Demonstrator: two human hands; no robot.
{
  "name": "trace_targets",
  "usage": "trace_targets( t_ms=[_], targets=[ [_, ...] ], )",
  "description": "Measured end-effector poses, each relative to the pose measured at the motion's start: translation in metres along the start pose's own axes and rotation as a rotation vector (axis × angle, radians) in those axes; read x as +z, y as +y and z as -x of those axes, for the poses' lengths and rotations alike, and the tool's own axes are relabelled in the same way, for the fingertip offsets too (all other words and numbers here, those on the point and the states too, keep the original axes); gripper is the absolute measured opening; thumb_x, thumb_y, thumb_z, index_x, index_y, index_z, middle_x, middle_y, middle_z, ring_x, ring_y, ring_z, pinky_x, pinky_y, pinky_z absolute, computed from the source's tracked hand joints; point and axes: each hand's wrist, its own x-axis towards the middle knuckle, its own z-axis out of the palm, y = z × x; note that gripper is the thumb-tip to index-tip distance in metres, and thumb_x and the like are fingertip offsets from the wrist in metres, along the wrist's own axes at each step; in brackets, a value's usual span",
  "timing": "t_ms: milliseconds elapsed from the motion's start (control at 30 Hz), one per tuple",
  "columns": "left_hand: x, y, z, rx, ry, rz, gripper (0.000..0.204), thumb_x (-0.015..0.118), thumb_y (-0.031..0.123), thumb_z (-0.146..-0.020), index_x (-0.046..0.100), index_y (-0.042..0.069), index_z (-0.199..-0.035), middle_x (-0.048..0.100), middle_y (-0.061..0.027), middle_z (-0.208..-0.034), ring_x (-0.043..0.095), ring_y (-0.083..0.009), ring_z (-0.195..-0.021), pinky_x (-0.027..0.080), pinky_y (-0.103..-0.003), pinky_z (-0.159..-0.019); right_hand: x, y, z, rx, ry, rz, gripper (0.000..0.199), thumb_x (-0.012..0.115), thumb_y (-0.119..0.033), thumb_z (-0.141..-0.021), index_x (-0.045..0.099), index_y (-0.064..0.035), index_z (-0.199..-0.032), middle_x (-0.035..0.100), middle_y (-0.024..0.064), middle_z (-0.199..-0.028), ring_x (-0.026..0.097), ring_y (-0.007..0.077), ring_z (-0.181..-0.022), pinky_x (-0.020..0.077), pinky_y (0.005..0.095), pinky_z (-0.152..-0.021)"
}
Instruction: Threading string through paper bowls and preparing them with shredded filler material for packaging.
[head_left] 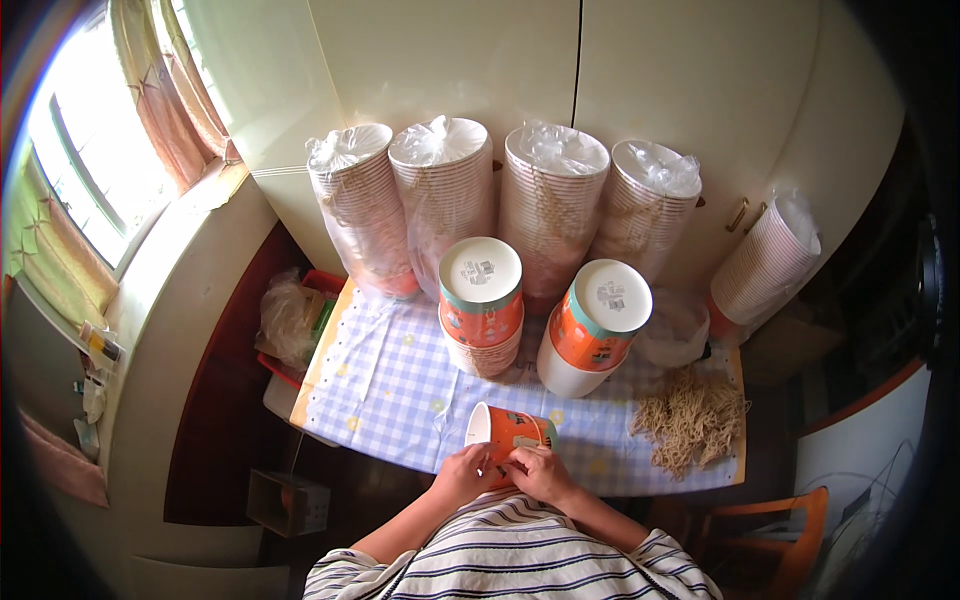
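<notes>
An orange patterned paper bucket (515, 425) lies on its side at the table's near edge, its white open rim toward the left. My left hand (465, 475) is closed at the rim end, gripping the bucket's wall. A thin pale cord (543, 430) arcs over the bucket and runs down to my right hand (540, 473). The fingers of that hand are pinched together against the bucket's side, on the cord; their tips are partly hidden. To the right of the bucket, a tangled heap of beige cords (690, 420) rests on the tablecloth.
Two upside-down bucket stacks, a left stack (482, 310) and a right stack (598, 325), stand on the checked tablecloth (385, 385). Behind them are several tall plastic-wrapped stacks (555, 210). Another wrapped stack (768, 260) leans at the right. An orange chair (770, 545) stands lower right.
</notes>
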Motion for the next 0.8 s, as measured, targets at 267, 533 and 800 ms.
trace_targets(
  t_ms=[267, 533, 800],
  targets=[
    [0.0058, -0.0073, 0.0016, 0.035, 0.058, -0.063, 0.033, 0.067, 0.008, -0.070, 0.058, 0.004, -0.102, 0.062, -0.0107, -0.075, 0.063, -0.0254, -0.065, 0.052, -0.033, -0.057, 0.0031, 0.0047, 0.0002, -0.059, -0.025, 0.079, 0.012, 0.066, -0.010, -0.074, 0.055, -0.0056, -0.073, 0.060, 0.0113, -0.068, 0.060, 0.0313, -0.066, 0.0461, 0.0411, -0.061],
    [0.0087, -0.0054, 0.0043, 0.038, 0.084, -0.056, 0.032, 0.065, 0.006, -0.071, 0.058, 0.003, -0.102, 0.060, -0.0114, -0.073, 0.063, -0.0260, -0.062, 0.051, -0.033, -0.054, 0.0021, 0.0002, 0.0027, -0.049, -0.033, 0.080, 0.013, 0.064, -0.011, -0.075, 0.053, -0.0059, -0.072, 0.059, 0.0110, -0.067, 0.060, 0.0304, -0.066, 0.0448, 0.0412, -0.062],
    [0.0057, 0.0011, 0.0046, -0.042, 0.066, 0.023, 0.027, 0.062, 0.005, -0.073, 0.057, 0.006, -0.100, 0.059, -0.0156, -0.072, 0.060, -0.0329, -0.063, 0.049, -0.039, -0.055, 0.0052, 0.0034, 0.0044, -0.055, -0.029, 0.106, 0.013, 0.064, -0.010, -0.074, 0.052, -0.0066, -0.071, 0.059, 0.0104, -0.067, 0.059, 0.0297, -0.065, 0.0428, 0.0410, -0.061]
  ],
)
